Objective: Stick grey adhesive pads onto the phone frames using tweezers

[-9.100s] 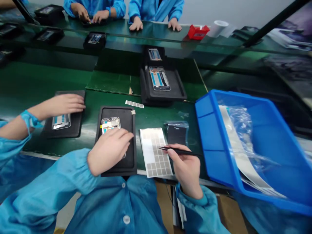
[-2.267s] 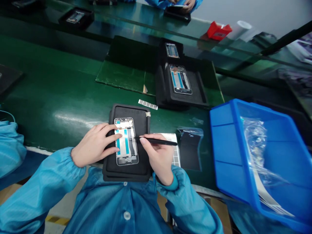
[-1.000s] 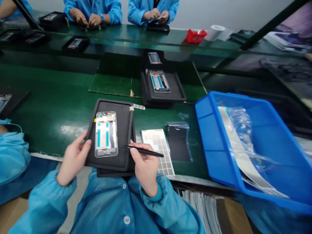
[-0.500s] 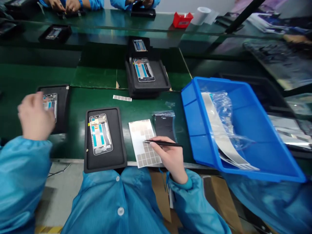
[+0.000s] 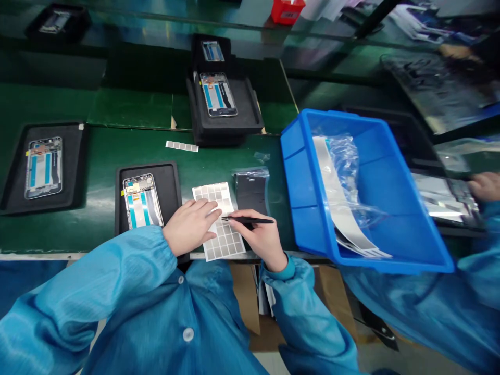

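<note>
The sticker sheet (image 5: pixel 219 251) lies flat at the near edge of the green bench (image 5: pixel 105 156), just right of a black foam tray (image 5: pixel 170 179) bearing an opened phone frame (image 5: pixel 140 204). The left hand (image 5: pixel 191 224) is laid palm-down on the sheet's left side, fingers loosely spread and pinching nothing that shows. The right hand (image 5: pixel 258 232) holds black tweezers (image 5: pixel 252 220) between thumb and fingers, the tips low over the middle of the sheet; whether they are closed on a square I cannot tell. To free a square cleanly, it would seem best to press the backing down close beside the tips, catch one corner only, and peel back at a low angle so the piece neither creases nor folds onto itself; a light squeeze should mark it less. Half a second ago the left hand was off at the other tray (image 5: pixel 74 177) on the left, in front of its phone frame (image 5: pixel 44 167); now it is on the sheet, and that frame shows whole. The tweezers were over the sheet then too. Farther out, a co-worker's hand (image 5: pixel 484 186) has come into view beyond the blue bin (image 5: pixel 291 156)
</note>
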Demonstrator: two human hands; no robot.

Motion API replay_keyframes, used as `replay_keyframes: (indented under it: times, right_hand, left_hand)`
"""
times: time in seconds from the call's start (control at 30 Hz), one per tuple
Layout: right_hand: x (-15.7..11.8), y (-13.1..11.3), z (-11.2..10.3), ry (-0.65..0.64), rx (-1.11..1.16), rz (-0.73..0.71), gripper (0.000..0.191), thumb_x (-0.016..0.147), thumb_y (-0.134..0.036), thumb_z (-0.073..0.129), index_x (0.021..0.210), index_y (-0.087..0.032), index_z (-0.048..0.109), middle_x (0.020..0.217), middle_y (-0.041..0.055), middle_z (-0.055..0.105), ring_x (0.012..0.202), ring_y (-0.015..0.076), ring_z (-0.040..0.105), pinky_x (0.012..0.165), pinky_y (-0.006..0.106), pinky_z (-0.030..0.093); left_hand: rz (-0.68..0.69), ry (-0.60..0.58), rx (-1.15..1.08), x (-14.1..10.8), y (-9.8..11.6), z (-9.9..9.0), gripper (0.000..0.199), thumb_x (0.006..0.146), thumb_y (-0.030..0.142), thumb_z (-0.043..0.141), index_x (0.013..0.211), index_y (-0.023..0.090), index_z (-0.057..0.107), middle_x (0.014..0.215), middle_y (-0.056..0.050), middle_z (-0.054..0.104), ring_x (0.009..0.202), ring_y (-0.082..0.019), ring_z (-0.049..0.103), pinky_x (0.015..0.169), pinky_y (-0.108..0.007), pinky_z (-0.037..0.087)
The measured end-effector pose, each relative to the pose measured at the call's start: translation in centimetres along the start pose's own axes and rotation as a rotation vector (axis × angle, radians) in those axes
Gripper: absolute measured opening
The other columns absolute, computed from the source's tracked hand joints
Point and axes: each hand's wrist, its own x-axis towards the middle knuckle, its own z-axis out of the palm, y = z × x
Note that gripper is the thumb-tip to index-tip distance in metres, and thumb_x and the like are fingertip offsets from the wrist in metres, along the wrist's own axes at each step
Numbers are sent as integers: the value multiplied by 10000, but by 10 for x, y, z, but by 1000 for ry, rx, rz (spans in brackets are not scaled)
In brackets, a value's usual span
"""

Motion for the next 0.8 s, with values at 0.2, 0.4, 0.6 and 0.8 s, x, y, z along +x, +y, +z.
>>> replay_keyframes:
  times: [0.2,0.4,0.6,0.8]
  right_hand:
    - [1,-1,2,-12,-4,-13,116,826,-303,784,918,-234,767,899,38,799,827,225,760,789,345,615]
    - [1,0,1,-16,7,-6,107,816,-285,800,900,-229,768,893,33,798,823,212,755,792,333,610]
    - [1,1,2,2,-6,-7,114,814,-288,801,904,-226,768,892,30,798,823,210,755,792,331,607]
    - [1,-2,3,4,-5,21,105,806,-298,806,882,-230,778,868,25,799,803,212,754,785,335,606]
  left_hand:
    - [5,9,-13,0,1,0,544,889,397,696,1347,159,526,1379,-108,574,1242,-290,521,996,-408,404]
    - [13,21,-17,0,1,0,554,878,394,709,1341,148,529,1354,-111,586,1214,-285,538,983,-411,412]
    - [13,33,-20,0,1,0,555,875,392,715,1338,149,528,1351,-112,588,1225,-286,537,978,-406,409]
    - [17,26,-14,-1,1,2,548,885,398,701,1342,150,528,1372,-110,579,1231,-295,533,997,-405,399]
